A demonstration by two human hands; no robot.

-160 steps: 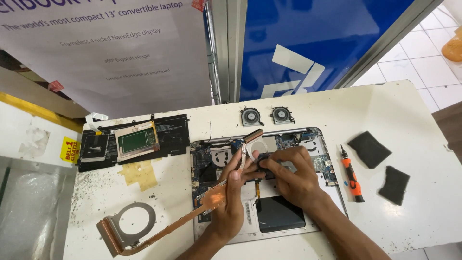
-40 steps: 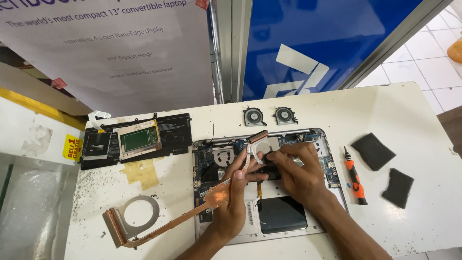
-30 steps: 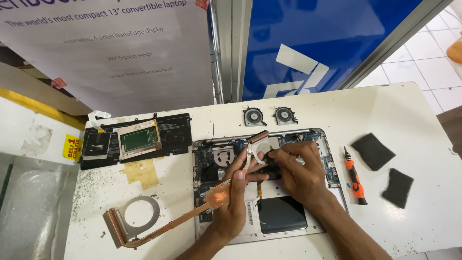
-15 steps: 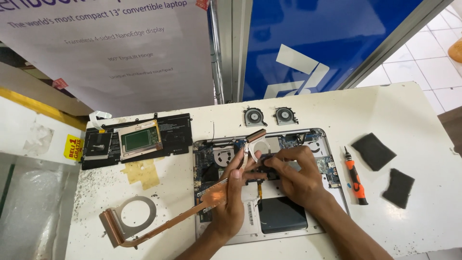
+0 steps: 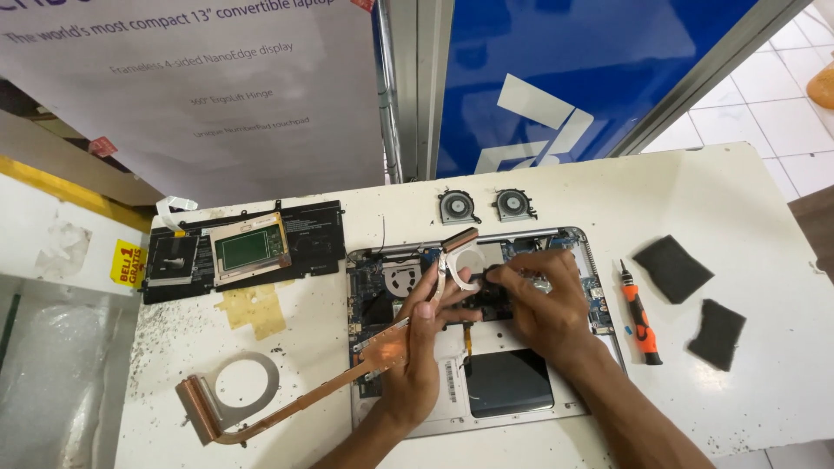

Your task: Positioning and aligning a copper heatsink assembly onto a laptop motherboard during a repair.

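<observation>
Left hand [image 5: 415,343] grips copper heat pipe [image 5: 287,408] over opened laptop [image 5: 539,408] (right hand [image 5: 537,300] apparently pinching a dark part).

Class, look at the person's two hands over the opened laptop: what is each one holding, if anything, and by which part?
The left hand grips the copper heat pipe assembly at its middle plate. The right hand presses fingertips on a dark part inside the laptop; whether it grips anything cannot be told.

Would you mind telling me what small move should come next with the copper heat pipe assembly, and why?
Probably lift it a little higher: the left hand holds the copper heat pipe assembly across the opened laptop, while the right hand presses on the board beneath it.
</observation>
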